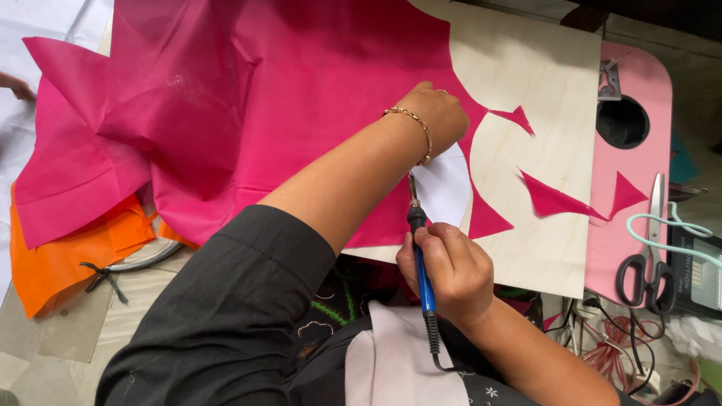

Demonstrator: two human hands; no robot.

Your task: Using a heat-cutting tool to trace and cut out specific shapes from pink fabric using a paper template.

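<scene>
My left hand presses flat on a big sheet of magenta fabric and on a white paper template lying over a pale wooden board. A gold bracelet circles that wrist. My right hand grips a blue-handled hot cutting tool, its metal tip touching the fabric at the template's left edge. The tool's black cord runs down toward my lap.
Several magenta offcuts lie on the board and on a pink tray table with a round hole. Black-handled scissors rest at the right edge. Orange fabric lies at left. Another person's hand shows at far left.
</scene>
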